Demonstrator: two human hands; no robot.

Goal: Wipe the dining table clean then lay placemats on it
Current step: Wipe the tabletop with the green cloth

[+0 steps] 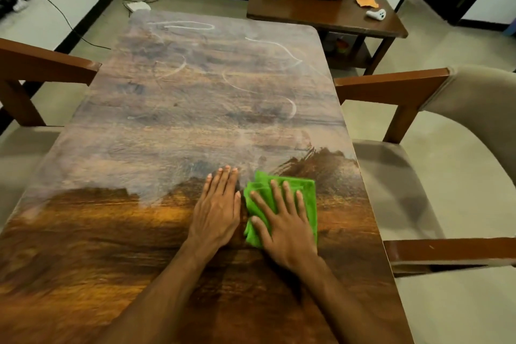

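The wooden dining table (173, 109) fills the view. Its far two thirds carry a pale dusty film with white curved streaks; the near strip is dark and glossy. A folded green cloth (308, 195) lies on the table right of centre, at the border of the film. My right hand (284, 226) presses flat on the cloth, fingers spread. My left hand (219, 209) lies flat on the bare wood just left of the cloth, fingers together and pointing away. No placemats are in view.
Cushioned chairs with wooden arms flank the table: one at the left (42, 70), one at the right (418, 92). Beyond the far right corner stands a low wooden side table (315, 12) bearing a phone, an orange cloth, a white controller and a seated person in red.
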